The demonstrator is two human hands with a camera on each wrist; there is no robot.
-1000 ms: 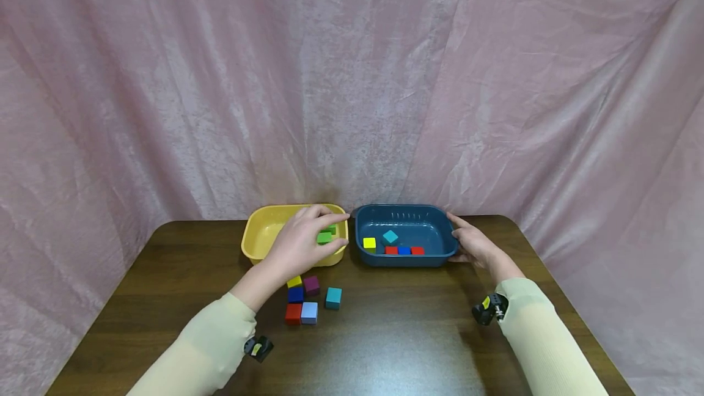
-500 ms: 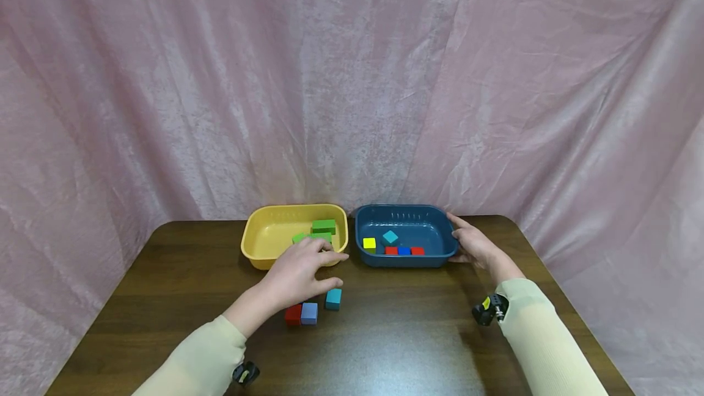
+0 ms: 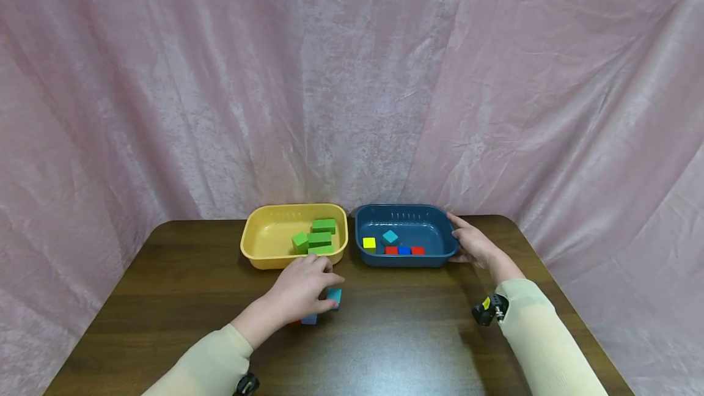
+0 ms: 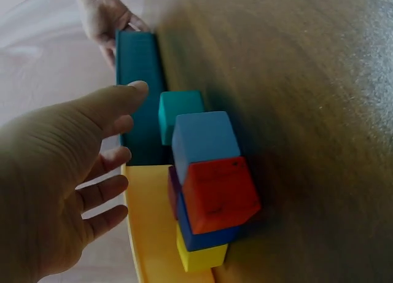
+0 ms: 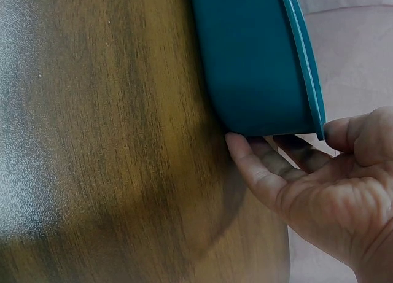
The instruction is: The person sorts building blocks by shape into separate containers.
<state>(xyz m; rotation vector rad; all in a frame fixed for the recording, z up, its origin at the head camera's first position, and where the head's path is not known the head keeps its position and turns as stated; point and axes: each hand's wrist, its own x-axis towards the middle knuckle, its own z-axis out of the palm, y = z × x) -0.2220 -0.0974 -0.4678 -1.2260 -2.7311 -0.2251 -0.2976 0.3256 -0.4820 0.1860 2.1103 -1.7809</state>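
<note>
My left hand [image 3: 304, 286], fingers apart and holding nothing, hovers over a small group of cubes. In the left wrist view these are a teal cube [image 4: 180, 114], a light blue cube [image 4: 206, 139], a red cube [image 4: 221, 194], a dark blue cube [image 4: 199, 234], a yellow cube [image 4: 204, 257] and a mostly hidden maroon cube [image 4: 174, 191]. The head view has several of them hidden beneath the hand. At the right end of the blue basket [image 3: 448, 231], my right hand [image 3: 477, 246] touches the wall with spread fingers.
A yellow basket [image 3: 250, 243] with several green blocks [image 3: 319, 239] stands left of the blue one. Inside the blue basket lie a yellow cube [image 3: 369, 243], a teal cube [image 3: 390, 238], red cubes and a blue cube [image 3: 404, 250]. A pink curtain [image 3: 352, 78] hangs behind the table [image 3: 407, 335].
My left hand has drawn back from over the yellow basket to above the loose cubes, uncovering the green blocks. The right hand and both baskets have stayed in place.
</note>
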